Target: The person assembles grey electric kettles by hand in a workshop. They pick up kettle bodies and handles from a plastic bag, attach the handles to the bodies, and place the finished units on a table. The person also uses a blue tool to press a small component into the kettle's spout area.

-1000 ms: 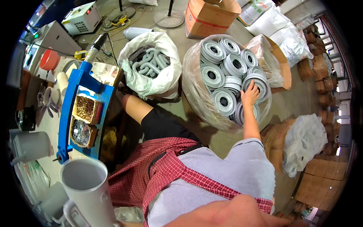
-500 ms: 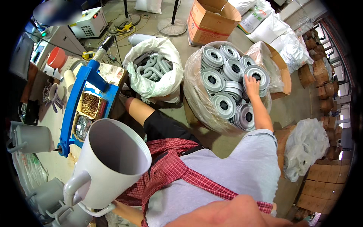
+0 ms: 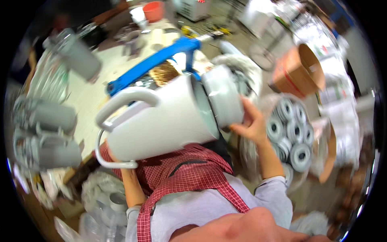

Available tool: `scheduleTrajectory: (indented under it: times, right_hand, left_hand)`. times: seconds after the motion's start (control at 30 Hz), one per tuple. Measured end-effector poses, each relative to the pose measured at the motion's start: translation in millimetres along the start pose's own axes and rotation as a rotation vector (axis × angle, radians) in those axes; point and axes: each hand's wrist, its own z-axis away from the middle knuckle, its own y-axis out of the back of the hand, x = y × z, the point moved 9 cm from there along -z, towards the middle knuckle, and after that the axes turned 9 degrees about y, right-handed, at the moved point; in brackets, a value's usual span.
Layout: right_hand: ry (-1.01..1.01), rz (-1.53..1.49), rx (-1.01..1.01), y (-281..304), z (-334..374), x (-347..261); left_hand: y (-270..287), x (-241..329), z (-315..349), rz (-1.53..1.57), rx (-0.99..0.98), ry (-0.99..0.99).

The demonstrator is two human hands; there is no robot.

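Note:
A white-grey vacuum jug body lies tilted across the middle, its wide mouth facing right. My left hand grips it near the base, with the fingers mostly hidden behind the body and the curved loop at that end. A large side handle arches from its upper side. My right hand is closed on a round grey collar piece, thumb below and fingers behind. The collar is at the jug's mouth; whether it touches the rim, I cannot tell through the blur.
Behind the jug, a blue press frame stands on the pale worktable near a tray of brass-coloured parts. Several finished-looking jugs line the left. More collars fill a plastic-lined container at right, near an open carton.
My right hand has lifted a collar from the container and brought it left to the jug's mouth. The jug has tipped from upright onto its side. The whole view has turned left.

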Motion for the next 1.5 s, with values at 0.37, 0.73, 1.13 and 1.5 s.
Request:
scheduleTrajectory:
  times: [0.37,0.73,1.13,1.5]
  right_hand:
    - [0.678,0.059,-0.171,-121.4,-63.1,-60.4]
    - [0.903,-0.121,-0.294,-130.5,-44.5,-77.0]
    - [0.236,-0.159,-0.3,-195.9,-49.0,1.9]
    - [0.339,0.006,-0.736,-322.3,-56.3,-1.0]
  left_hand:
    - [99.7,9.6,13.1,0.162,0.197,0.053]
    - [97.4,3.7,7.8,0.146,0.414,0.349]
    - [130.8,114.3,73.3,-0.022,0.568,-0.215]
    - [76.3,292.8,41.5,-0.58,0.026,-0.902]
